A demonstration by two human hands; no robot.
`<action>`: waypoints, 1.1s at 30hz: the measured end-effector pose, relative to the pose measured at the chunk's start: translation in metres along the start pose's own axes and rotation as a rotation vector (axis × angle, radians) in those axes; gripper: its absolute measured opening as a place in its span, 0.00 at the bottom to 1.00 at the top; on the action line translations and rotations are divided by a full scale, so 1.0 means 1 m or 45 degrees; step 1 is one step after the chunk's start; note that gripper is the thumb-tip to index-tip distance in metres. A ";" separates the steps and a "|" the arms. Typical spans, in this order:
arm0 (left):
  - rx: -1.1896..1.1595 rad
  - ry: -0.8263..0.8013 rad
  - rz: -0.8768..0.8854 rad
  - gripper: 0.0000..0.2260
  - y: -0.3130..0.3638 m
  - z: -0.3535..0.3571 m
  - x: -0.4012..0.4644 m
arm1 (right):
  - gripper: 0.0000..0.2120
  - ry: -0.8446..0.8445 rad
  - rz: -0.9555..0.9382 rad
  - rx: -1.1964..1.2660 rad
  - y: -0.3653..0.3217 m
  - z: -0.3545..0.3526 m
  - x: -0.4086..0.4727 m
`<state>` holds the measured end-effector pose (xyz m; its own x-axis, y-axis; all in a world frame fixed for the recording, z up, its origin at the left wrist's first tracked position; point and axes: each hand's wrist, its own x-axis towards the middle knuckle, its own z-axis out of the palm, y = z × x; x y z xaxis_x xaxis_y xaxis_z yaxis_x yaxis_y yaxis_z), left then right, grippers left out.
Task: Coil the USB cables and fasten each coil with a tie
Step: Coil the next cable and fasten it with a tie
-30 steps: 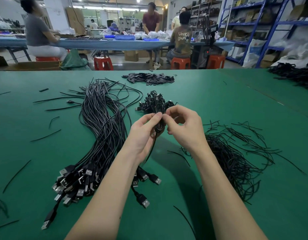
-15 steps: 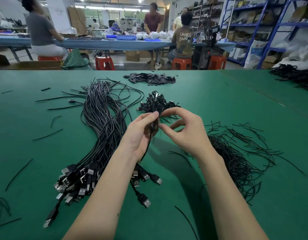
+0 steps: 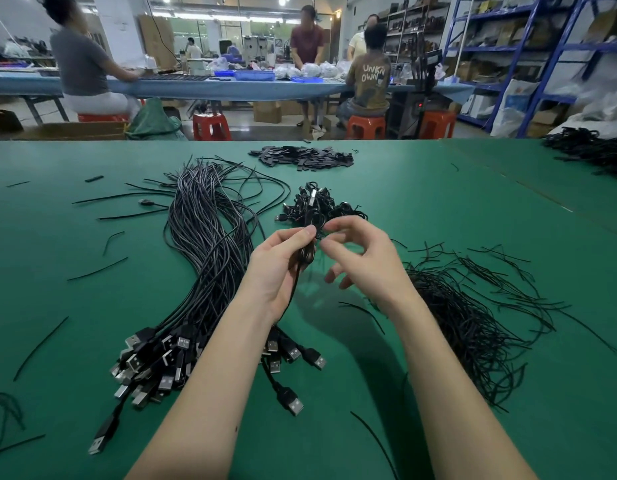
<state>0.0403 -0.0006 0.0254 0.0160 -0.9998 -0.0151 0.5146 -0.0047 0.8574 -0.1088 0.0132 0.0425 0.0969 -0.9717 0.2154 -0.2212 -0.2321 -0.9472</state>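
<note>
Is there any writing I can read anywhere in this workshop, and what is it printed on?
"UNKN OWN": in white letters on the back of the seated worker's shirt, behind the green table.
Boxes and shelf goods at the right: any labels are too small and blurred to read.
USB plugs: no readable markings.

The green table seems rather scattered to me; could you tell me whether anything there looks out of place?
Yes: single loose ties lie strewn across the left of the green table, apart from the main tie pile on the right. One USB plug trails out from the cable bundle.
</note>
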 end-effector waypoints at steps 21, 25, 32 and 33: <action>-0.004 0.001 -0.104 0.05 0.002 -0.006 0.002 | 0.07 0.157 -0.481 -0.657 0.015 -0.001 0.006; 0.009 -0.001 -0.099 0.05 0.001 -0.007 0.003 | 0.08 0.197 -0.343 -0.408 0.017 0.010 0.006; 0.065 -0.021 -0.115 0.12 0.003 -0.006 0.001 | 0.10 -0.157 0.641 0.846 0.005 0.013 0.005; 0.061 -0.006 -0.133 0.11 0.003 -0.007 0.001 | 0.08 -0.098 0.436 0.515 0.006 0.011 0.003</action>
<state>0.0473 -0.0018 0.0244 -0.0396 -0.9938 -0.1037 0.4718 -0.1101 0.8748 -0.0987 0.0091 0.0347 0.1588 -0.9793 -0.1254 0.1377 0.1478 -0.9794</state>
